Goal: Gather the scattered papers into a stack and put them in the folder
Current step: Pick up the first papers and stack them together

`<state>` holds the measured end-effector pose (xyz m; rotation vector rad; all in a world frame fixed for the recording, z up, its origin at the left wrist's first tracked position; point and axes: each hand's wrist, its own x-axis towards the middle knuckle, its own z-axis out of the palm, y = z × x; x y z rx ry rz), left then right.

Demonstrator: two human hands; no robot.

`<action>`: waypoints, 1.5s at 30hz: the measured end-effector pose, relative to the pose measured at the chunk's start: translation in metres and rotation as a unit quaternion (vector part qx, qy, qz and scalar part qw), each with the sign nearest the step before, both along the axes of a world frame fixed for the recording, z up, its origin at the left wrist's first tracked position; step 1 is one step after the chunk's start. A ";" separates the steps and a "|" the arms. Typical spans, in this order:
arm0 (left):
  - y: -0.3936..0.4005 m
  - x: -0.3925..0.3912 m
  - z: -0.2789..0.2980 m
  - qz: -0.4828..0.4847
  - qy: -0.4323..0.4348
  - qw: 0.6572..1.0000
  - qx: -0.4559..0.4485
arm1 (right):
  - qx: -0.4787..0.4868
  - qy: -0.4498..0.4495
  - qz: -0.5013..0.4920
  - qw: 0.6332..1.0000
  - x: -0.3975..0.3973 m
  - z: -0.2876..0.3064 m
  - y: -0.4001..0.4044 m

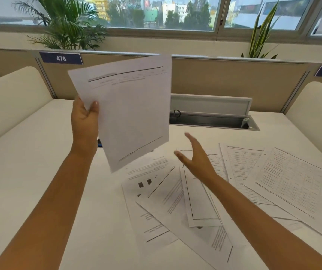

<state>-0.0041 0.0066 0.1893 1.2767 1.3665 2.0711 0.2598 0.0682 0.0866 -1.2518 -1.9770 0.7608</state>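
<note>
White printed sheets point(125, 112) are held up above the desk point(39, 172) by the left hand point(84, 121), raised and tilted, with the thumb pressed on the near face at the lower left corner and the fingers hidden behind. Whether one sheet or several are gripped cannot be told for certain, though a second edge is seen along the top. Faint text and two dark ruled lines are seen on the facing page.

Below and to the right, the scattered papers point(175, 201) are spread flat on the desk, overlapping one another at different angles, from the middle toward the right edge. A sheet with a framed border point(197, 203) lies over its neighbours; two sheets with tables of text point(287, 182) are placed nearer the right edge, the left one punched with holes along its side.

The right hand point(195, 158) is held just above these papers, palm turned inward, fingers spread wide and holding nothing.

No folder can be made out for certain; only a small dark and blue edge point(99, 143) is seen behind the raised sheets.

At the far edge of the desk, an open cable tray point(211, 121) with its lid point(209, 104) raised is set. Behind it a beige partition point(224, 78) carries a blue label point(61, 58) marked 476. Beyond, potted plants point(68, 26) are placed before a window point(156, 12).
</note>
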 end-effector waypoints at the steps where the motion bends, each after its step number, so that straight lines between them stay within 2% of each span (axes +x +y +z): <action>1: -0.001 0.005 0.003 -0.016 0.007 1.000 0.008 | 0.008 0.038 -0.004 0.999 -0.003 0.013 0.002; 5: -0.001 0.024 0.005 -0.070 0.028 0.997 0.025 | 0.016 0.144 -0.001 0.989 -0.004 0.053 0.011; 10: 0.002 0.044 -0.009 -0.115 -0.010 0.993 0.019 | -0.078 0.260 0.024 0.962 0.009 0.063 0.009; 15: -0.001 0.059 -0.048 -0.119 -0.037 0.991 -0.054 | -0.066 0.256 -0.026 0.964 0.016 0.032 -0.006; 20: -0.013 0.083 -0.096 -0.111 0.005 0.977 -0.184 | -0.093 0.252 -0.020 0.963 0.020 0.006 -0.022; 26: -0.011 0.090 -0.085 -0.077 0.022 0.984 -0.159 | -0.076 0.309 -0.016 0.948 0.018 0.013 -0.023; 28: -0.009 0.088 -0.085 -0.060 0.012 0.987 -0.151 | -0.081 0.304 -0.031 0.949 0.016 0.011 -0.023; 31: -0.010 0.085 -0.100 -0.035 -0.001 0.985 -0.172 | -0.114 0.255 -0.056 0.958 0.018 -0.003 -0.022; 34: -0.011 0.075 -0.115 0.002 -0.042 0.981 -0.191 | -0.136 0.192 -0.034 0.971 0.020 -0.018 -0.027; 38: -0.008 0.049 -0.116 0.071 -0.067 0.977 -0.188 | -0.097 0.125 -0.104 0.982 0.011 -0.040 -0.057; 41: -0.005 0.022 -0.112 0.131 -0.064 0.969 -0.197 | -0.062 -0.032 -0.013 0.997 -0.001 -0.057 -0.091; 43: -0.004 0.005 -0.111 0.147 -0.079 0.962 -0.218 | -0.060 -0.169 0.062 0.982 -0.015 -0.066 -0.109; 45: -0.005 -0.007 -0.112 0.142 -0.093 0.956 -0.240 | -0.047 -0.254 0.120 0.959 -0.032 -0.075 -0.121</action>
